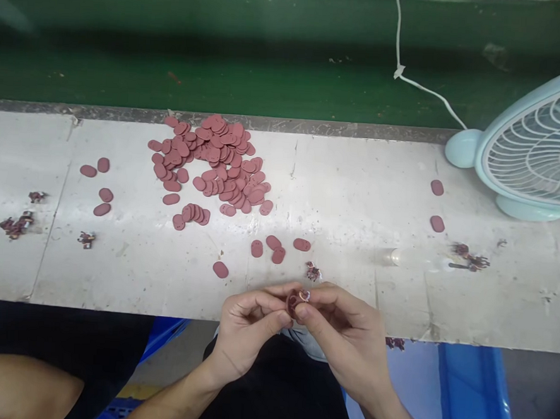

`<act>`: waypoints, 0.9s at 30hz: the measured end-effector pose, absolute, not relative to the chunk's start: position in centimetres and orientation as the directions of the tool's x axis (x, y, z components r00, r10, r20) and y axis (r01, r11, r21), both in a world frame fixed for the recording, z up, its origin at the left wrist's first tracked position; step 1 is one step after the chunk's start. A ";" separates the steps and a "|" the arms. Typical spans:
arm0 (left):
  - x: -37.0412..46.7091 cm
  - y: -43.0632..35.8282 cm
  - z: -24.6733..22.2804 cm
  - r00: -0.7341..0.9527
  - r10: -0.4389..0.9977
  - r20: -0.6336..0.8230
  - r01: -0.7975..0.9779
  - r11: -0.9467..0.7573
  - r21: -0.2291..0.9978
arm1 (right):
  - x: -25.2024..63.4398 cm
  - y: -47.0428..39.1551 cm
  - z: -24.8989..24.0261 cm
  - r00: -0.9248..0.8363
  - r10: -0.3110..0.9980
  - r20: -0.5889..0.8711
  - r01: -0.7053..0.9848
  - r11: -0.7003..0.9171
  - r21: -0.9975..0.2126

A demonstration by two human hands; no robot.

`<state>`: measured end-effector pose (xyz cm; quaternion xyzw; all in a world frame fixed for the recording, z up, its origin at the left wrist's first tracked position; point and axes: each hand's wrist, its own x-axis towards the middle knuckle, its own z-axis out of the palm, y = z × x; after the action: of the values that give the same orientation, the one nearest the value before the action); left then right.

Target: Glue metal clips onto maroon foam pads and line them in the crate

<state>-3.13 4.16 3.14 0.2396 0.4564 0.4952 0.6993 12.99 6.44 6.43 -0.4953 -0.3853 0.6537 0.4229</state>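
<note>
My left hand (251,325) and my right hand (343,330) meet at the table's front edge, both closed in a pinch. Between their fingertips is a small reddish-brown oval piece (292,304). Against it, at my right fingertips, sits a tiny part with white and orange bits (304,296); how the two are joined is hard to see. Just beyond my hands lies a small dark red and white cluster (313,271). Several flat reddish-brown oval discs lie near, among them a single disc (220,270) to the left.
A large pile of oval discs (212,148) spreads over the white tabletop (338,194). At right stand a light blue fan (540,143) and a clear bottle-like thing (410,258). More dark clusters (17,224) lie at left. Another person's arm (17,386) shows lower left, a blue tray (475,386) lower right.
</note>
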 end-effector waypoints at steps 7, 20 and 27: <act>-2.7 4.3 3.4 0.092 0.923 -0.374 -0.471 0.371 0.800 | 13.0 6.0 6.3 -0.114 0.956 -0.269 -0.162 -0.285 -0.945; -6.2 8.3 2.2 0.194 0.980 0.045 0.278 -0.098 0.956 | 17.2 3.4 2.5 0.051 0.903 -0.426 -0.474 -0.353 -0.807; -7.7 14.1 1.5 0.636 0.760 0.137 0.645 -0.620 0.446 | 29.8 -3.6 -0.3 0.562 0.740 -0.370 -0.329 -0.210 -0.921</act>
<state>-7.69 14.13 1.55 0.8860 0.3963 0.1584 0.1811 29.81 -3.60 -0.33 -0.6417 -0.1603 0.4398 0.6075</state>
